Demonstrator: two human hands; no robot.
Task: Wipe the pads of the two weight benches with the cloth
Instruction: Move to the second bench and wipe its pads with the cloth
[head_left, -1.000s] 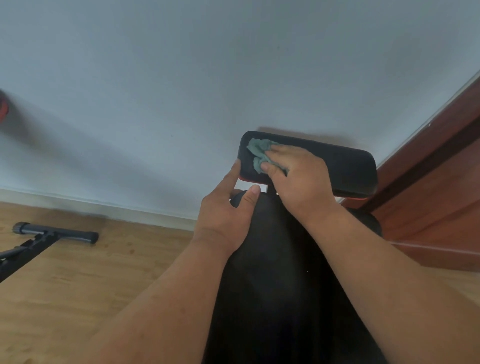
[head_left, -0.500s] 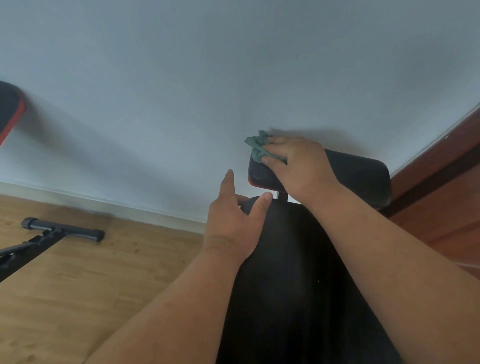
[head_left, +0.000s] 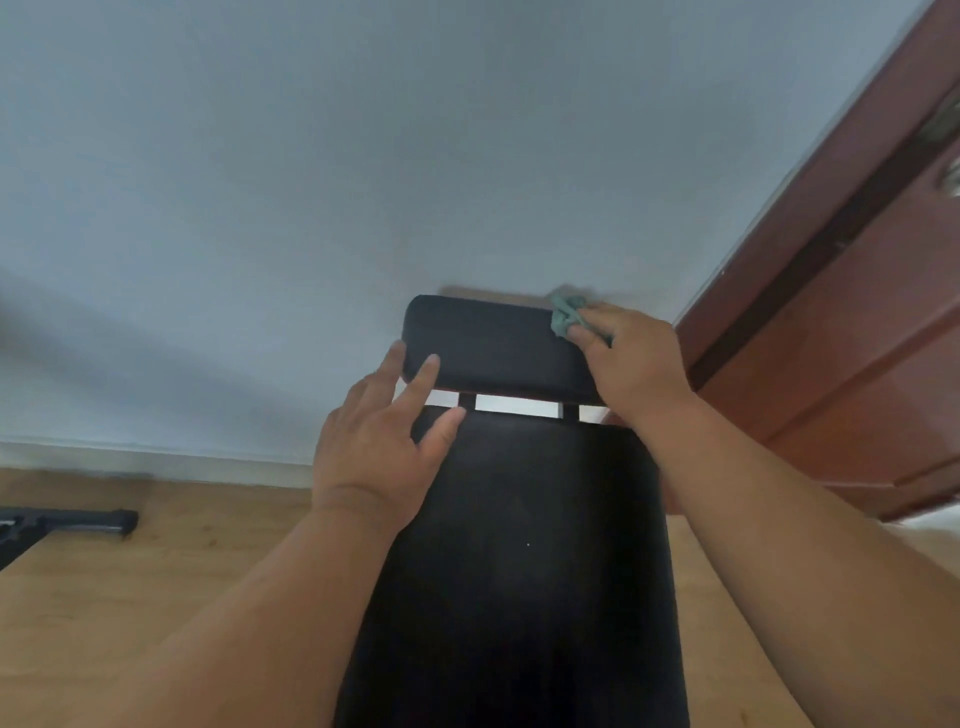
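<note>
Wiping the headrest pad (head_left: 493, 343), far corner.
Right hand (head_left: 631, 358) grips the cloth (head_left: 566, 317) under its fingertips; left hand (head_left: 387, 441) rests open, fingers straight. Next, probably the long back pad (head_left: 530, 545) below.

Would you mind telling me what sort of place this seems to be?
Probably a home workout room or small gym. A black padded weight bench with a separate headrest pad stands against a plain wall, on a wood-look floor, with another black equipment frame nearby.

Left hand (head_left: 382, 441) flat, fingers straight and spread. Right hand (head_left: 631, 358) curled, forearm extended forward.
</note>
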